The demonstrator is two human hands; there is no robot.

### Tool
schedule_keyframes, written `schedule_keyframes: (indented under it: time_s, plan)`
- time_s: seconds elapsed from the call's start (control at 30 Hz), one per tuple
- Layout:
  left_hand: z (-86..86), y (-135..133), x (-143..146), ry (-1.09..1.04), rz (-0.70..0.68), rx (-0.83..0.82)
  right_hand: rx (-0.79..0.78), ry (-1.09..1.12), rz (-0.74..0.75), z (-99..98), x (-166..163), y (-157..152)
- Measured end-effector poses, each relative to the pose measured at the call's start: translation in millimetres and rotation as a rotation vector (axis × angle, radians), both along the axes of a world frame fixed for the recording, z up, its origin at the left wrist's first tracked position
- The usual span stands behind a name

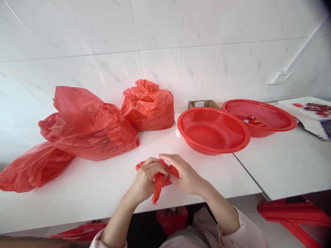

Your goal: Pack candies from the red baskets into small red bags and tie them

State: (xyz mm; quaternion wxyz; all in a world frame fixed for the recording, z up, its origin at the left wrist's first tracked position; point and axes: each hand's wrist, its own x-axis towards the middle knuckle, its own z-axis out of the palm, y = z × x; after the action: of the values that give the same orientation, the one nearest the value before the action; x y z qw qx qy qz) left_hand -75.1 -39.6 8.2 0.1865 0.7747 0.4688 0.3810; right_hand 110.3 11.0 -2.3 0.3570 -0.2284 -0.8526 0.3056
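Note:
A crumpled red plastic bag (158, 187) is bunched up between my two hands, just over the front edge of the white table. My left hand (148, 175) has its fingers curled round the bag, and a twisted strip of it hangs down below. From the other side my right hand (184, 174) grips the bag, thumb and fingers closing on it. Whether anything lies inside the bunched plastic cannot be seen. Ahead and to the right of my hands stands a red colander (212, 134) with nothing visible in it.
Large red plastic bags (95, 127) lie at the left, and a tied, full red bag (147, 106) stands by the wall. Behind at right are a second colander (258, 113) with small packets, a cardboard box (204, 104) and a white tray (307, 100). A red stool (292, 213) stands below.

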Motion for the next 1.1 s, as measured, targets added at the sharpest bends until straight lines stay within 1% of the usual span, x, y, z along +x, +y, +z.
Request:
schedule_keyframes:
  time_s: [0.03, 0.1, 0.17, 0.23, 0.3, 0.37, 0.4, 0.47, 0.53, 0.6, 0.67, 0.7, 0.77, 0.87, 0.9, 0.97, 1.03, 1.1]
  plan:
    - [1.1, -1.0, 0.2, -0.023, -0.028, 0.000, -0.059, -0.014, 0.050, -3.7, -2.1, 0.0]
    - [0.0, -4.2, 0.7, -0.109, -0.060, -0.029, -0.199, -0.026, 0.104, -12.3, -6.7, -3.1]
    - [-4.6, -9.0, 1.6, -0.263, -0.043, -0.107, -0.303, 0.000, 0.118, -18.9, -10.3, -8.8]
    - [-9.9, -14.4, 2.8, -0.481, 0.009, -0.185, -0.294, 0.016, 0.118, -20.7, -11.7, -15.0]
    - [-13.3, -19.0, 3.8, -0.671, 0.062, -0.209, -0.209, -0.022, 0.120, -18.1, -10.6, -19.1]
    - [-15.1, -20.9, 4.2, -0.753, 0.120, -0.197, -0.129, -0.097, 0.129, -14.3, -8.6, -20.3]
    - [-16.0, -20.6, 4.2, -0.747, 0.155, -0.184, -0.099, -0.131, 0.128, -13.2, -8.0, -20.1]
    - [-19.6, -17.4, 4.2, -0.636, 0.238, -0.116, -0.042, -0.193, 0.090, -14.1, -8.9, -19.5]
    - [-25.6, -12.4, 4.5, -0.484, 0.312, -0.014, 0.032, -0.246, 0.007, -19.1, -13.0, -21.1]
    - [-32.7, -8.0, 5.9, -0.384, 0.365, 0.080, 0.105, -0.270, -0.089, -25.7, -18.7, -26.1]
    - [-38.7, -5.6, 8.1, -0.374, 0.393, 0.139, 0.138, -0.254, -0.158, -29.7, -23.0, -32.7]
    - [-41.0, -5.1, 9.3, -0.380, 0.402, 0.166, 0.126, -0.234, -0.172, -29.9, -23.7, -35.4]
    - [-44.2, -5.0, 11.5, -0.405, 0.408, 0.213, 0.031, -0.172, -0.142, -26.4, -21.5, -37.4]
    - [-46.0, -5.5, 13.4, -0.433, 0.403, 0.260, -0.249, -0.033, -0.049, -15.5, -13.0, -30.0]
    - [-45.9, -5.7, 13.7, -0.427, 0.395, 0.265, -0.324, 0.018, -0.043, -11.9, -10.3, -25.9]
    - [-44.7, -6.2, 14.0, -0.391, 0.366, 0.255, -0.401, 0.110, -0.068, -6.0, -7.0, -17.8]
    - [-43.0, -7.4, 14.3, -0.345, 0.328, 0.226, -0.433, 0.163, -0.081, -1.8, -6.6, -12.2]
    - [-41.6, -9.3, 14.5, -0.347, 0.277, 0.188, -0.504, 0.176, -0.041, 1.4, -7.8, -9.3]
